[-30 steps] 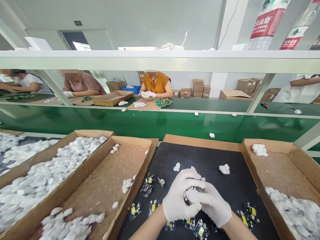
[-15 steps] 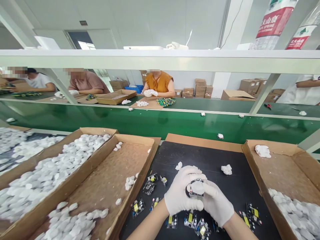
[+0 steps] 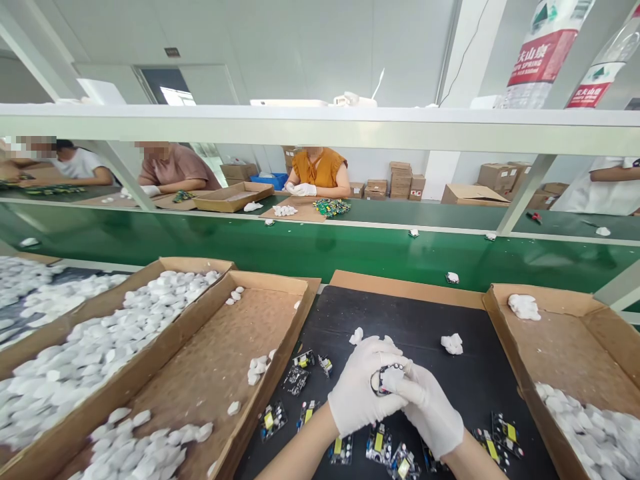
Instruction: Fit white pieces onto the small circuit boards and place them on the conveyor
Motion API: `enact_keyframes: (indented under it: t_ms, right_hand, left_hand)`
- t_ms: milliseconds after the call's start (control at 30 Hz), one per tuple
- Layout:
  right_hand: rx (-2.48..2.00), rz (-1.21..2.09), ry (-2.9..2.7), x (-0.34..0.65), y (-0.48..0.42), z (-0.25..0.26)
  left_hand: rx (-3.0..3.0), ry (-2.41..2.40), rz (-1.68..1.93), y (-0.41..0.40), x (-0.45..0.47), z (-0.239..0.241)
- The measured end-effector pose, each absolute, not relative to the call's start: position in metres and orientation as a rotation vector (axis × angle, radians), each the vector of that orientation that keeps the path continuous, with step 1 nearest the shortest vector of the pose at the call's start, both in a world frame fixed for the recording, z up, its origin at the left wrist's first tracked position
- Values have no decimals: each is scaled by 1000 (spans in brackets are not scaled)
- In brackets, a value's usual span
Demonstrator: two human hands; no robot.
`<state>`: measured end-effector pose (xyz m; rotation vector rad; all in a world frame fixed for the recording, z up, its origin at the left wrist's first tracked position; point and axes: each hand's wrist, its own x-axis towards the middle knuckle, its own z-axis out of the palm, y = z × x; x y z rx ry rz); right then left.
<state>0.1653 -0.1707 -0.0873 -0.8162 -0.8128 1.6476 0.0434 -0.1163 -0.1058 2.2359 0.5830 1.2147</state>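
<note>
Left grip (image 3: 365,390) is wrapped round a small circuit board (image 3: 384,387), and right grip (image 3: 434,408) meets it from the other side, gloved fingers curled in against a white piece (image 3: 393,379) on the board's face! Both are grasping the one unit, up above the black-topped bench (image 3: 425,313), between the left tray (image 3: 200,360) and the right tray (image 3: 565,347).

So what's the step? Looks like fitting work, the white piece being pressed onto the board, though with all those fingers about, nobody can tell whether it's seated. Next move, by this reading, calls for a steady left hold and even pressure from the right, nothing that skews the piece.

And the board itself? Dark edge, a row of small round components along the far side, a touch of red near the left, and that pale, matt lump covering much of the face. Gloves hide the rest. Close by the wrists, a loose board (image 3: 379,443) shows its bright yellow block, with no white lump on it!
</note>
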Motion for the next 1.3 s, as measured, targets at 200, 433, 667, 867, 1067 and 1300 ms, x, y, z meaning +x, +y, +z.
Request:
enact_keyframes:
  t_ms: [200, 433, 667, 867, 1067, 1300]
  right_hand:
    - [-874, 1555, -956, 169, -167, -95]
    - [-1048, 1416, -1214, 175, -168, -91]
    - [-1071, 1314, -1336, 175, -167, -81]
    - [-1173, 1248, -1397, 173, -167, -81]
    - [-1124, 1245, -1440, 177, -169, -79]
    - [-1030, 1331, -1330, 178, -169, -85]
  left_hand:
    - [2316, 617, 1313, -116, 45, -110]
    - [2331, 613, 1224, -116, 42, -111]
    - [2453, 652, 1152, -112, 39, -109]
    - [2481, 693, 1181, -112, 40, -112]
    - [2458, 686, 1174, -111, 40, -108]
    - [2441, 608, 1230, -111, 39, -104]
